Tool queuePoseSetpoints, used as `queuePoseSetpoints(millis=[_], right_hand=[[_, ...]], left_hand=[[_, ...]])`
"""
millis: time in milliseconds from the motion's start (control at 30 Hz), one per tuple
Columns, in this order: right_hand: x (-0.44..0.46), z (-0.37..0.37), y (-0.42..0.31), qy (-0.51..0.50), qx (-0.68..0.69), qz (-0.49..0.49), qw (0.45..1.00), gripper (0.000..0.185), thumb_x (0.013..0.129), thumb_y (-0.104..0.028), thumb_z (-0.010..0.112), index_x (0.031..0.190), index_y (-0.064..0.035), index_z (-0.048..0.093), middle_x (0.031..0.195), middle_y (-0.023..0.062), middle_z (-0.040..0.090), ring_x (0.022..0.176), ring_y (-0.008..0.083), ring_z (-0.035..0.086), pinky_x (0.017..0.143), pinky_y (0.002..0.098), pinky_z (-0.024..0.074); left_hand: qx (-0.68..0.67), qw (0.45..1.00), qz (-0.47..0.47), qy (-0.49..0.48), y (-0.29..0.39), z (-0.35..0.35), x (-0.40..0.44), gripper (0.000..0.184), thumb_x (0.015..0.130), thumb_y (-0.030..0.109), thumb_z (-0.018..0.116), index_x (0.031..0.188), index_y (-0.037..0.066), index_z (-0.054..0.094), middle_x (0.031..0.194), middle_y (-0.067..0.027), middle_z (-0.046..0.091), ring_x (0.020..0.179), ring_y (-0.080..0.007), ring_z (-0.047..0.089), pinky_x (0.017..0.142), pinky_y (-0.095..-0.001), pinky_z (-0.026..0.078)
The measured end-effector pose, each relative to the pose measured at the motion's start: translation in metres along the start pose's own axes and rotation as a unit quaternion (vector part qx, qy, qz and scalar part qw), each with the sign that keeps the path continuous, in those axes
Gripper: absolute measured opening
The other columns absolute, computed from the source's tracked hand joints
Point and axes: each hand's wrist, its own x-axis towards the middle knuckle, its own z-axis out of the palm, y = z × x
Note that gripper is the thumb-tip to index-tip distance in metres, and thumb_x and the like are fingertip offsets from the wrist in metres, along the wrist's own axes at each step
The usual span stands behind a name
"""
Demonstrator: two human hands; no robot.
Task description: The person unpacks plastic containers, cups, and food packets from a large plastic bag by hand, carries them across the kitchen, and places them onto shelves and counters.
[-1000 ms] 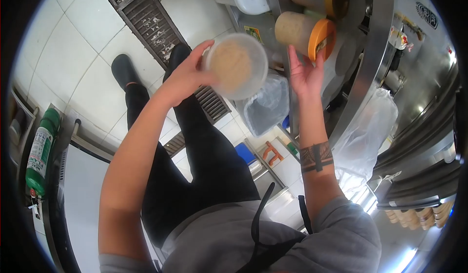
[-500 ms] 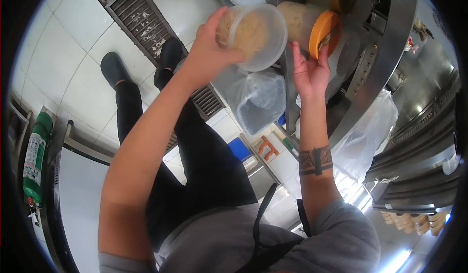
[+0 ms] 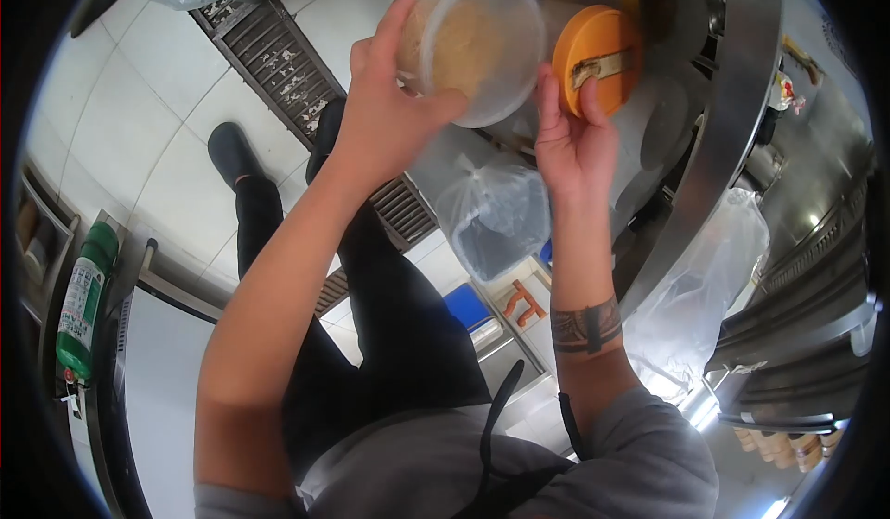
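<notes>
My left hand point(image 3: 394, 102) is wrapped round a translucent plastic tub point(image 3: 482, 51), tilted on its side, with tan contents showing through its wall. Close by on the right, my right hand point(image 3: 577, 134) grips the edge of an orange lid point(image 3: 607, 46) that carries a strip of worn tape; the thumb presses on its face. Part of a clear jar shows behind the lid, and I cannot tell whether the two are joined. The tub's rim and the fingertips of my right hand are nearly touching.
A clear plastic bag point(image 3: 491, 218) hangs below the tub. The curved metal counter edge point(image 3: 718, 148) runs along the right, with another plastic bag point(image 3: 695, 287) beside it. A floor drain grate point(image 3: 269, 60) and a green fire extinguisher point(image 3: 85, 301) are on the left.
The orange lid has turned so its taped face shows more fully, and my right hand has shifted slightly left. The tub has moved a little upward in view, still in my left hand.
</notes>
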Motion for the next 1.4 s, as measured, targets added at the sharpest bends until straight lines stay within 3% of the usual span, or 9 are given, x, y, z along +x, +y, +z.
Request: queuePoseSetpoints(millis=[233,433,700,867,1033,1200,1300,1333,1400], right_hand=[[0.011,0.011,-0.001,-0.011,0.059,0.006,0.998,0.039,0.105,-0.015,0.050,0.137,0.0065,0.043,0.133,0.0233,0.054,0.126,0.0388,0.056,0.106,0.0425,0.0540],[0.006,0.011,-0.007,-0.011,0.124,0.081,0.989,0.039,0.105,-0.013,0.050,0.136,0.0087,0.043,0.131,0.0262,0.053,0.124,0.0403,0.056,0.105,0.0409,0.0554],[0.008,0.029,-0.001,-0.006,-0.033,0.023,0.999,0.039,0.104,-0.008,0.049,0.138,0.0088,0.039,0.135,0.0262,0.051,0.126,0.0410,0.054,0.109,0.0449,0.0516],[0.017,0.047,0.007,0.003,-0.016,-0.020,1.000,0.038,0.104,-0.005,0.047,0.139,0.0083,0.038,0.135,0.0254,0.051,0.127,0.0416,0.053,0.111,0.0482,0.0494],[0.026,0.051,-0.001,0.031,0.007,-0.017,0.999,0.039,0.105,-0.005,0.045,0.140,0.0087,0.037,0.137,0.0264,0.049,0.131,0.0419,0.048,0.112,0.0477,0.0489],[0.032,0.058,-0.018,0.029,0.157,0.073,0.984,0.048,0.106,-0.007,0.040,0.148,0.0093,0.023,0.154,0.0326,0.023,0.134,0.0412,0.045,0.111,0.0443,0.0498],[0.030,0.061,-0.018,0.026,0.161,0.068,0.984,0.051,0.106,-0.007,0.040,0.149,0.0091,0.019,0.158,0.0332,0.009,0.134,0.0401,0.046,0.111,0.0436,0.0503],[0.031,0.059,-0.018,0.026,0.160,0.067,0.984,0.051,0.106,-0.007,0.040,0.149,0.0091,0.019,0.158,0.0332,0.009,0.134,0.0401,0.046,0.111,0.0436,0.0503],[0.034,0.056,-0.015,0.023,0.119,0.047,0.991,0.046,0.106,-0.007,0.040,0.146,0.0108,0.025,0.152,0.0338,0.024,0.133,0.0404,0.046,0.110,0.0432,0.0512]], left_hand=[[0.015,0.999,0.031,0.024,0.013,0.006,0.005,0.099,0.068,0.016,0.081,0.155,0.024,0.035,0.131,-0.0150,0.045,0.123,-0.0321,0.053,0.095,-0.0409,0.056],[-0.002,1.000,-0.007,0.017,0.009,-0.006,0.005,0.099,0.068,0.013,0.080,0.155,0.023,0.035,0.137,-0.0128,0.045,0.124,-0.0306,0.054,0.095,-0.0396,0.054],[-0.067,0.997,-0.032,0.006,-0.004,-0.020,-0.003,0.100,0.069,0.008,0.078,0.157,0.016,0.032,0.142,-0.0107,0.049,0.125,-0.0271,0.054,0.100,-0.0383,0.049],[-0.071,0.997,-0.014,0.009,-0.002,-0.020,-0.002,0.099,0.069,0.009,0.078,0.157,0.015,0.032,0.140,-0.0116,0.051,0.122,-0.0266,0.055,0.099,-0.0393,0.050],[-0.013,1.000,-0.027,0.006,0.013,-0.025,0.001,0.099,0.069,0.013,0.079,0.157,0.021,0.033,0.139,-0.0130,0.045,0.121,-0.0282,0.054,0.095,-0.0383,0.052],[-0.026,1.000,-0.011,0.006,0.014,-0.027,0.003,0.099,0.069,0.014,0.079,0.156,0.025,0.034,0.141,-0.0135,0.041,0.123,-0.0300,0.053,0.092,-0.0379,0.053],[-0.027,1.000,-0.013,0.003,0.015,-0.027,0.003,0.099,0.069,0.014,0.079,0.156,0.025,0.033,0.141,-0.0135,0.041,0.124,-0.0300,0.053,0.092,-0.0375,0.053],[-0.021,1.000,-0.015,0.001,0.015,-0.028,0.002,0.099,0.069,0.014,0.079,0.156,0.025,0.033,0.141,-0.0134,0.042,0.124,-0.0299,0.053,0.092,-0.0372,0.053],[-0.022,1.000,-0.015,-0.002,0.015,-0.029,0.001,0.099,0.069,0.014,0.079,0.156,0.025,0.033,0.142,-0.0131,0.042,0.124,-0.0295,0.053,0.092,-0.0370,0.053]])
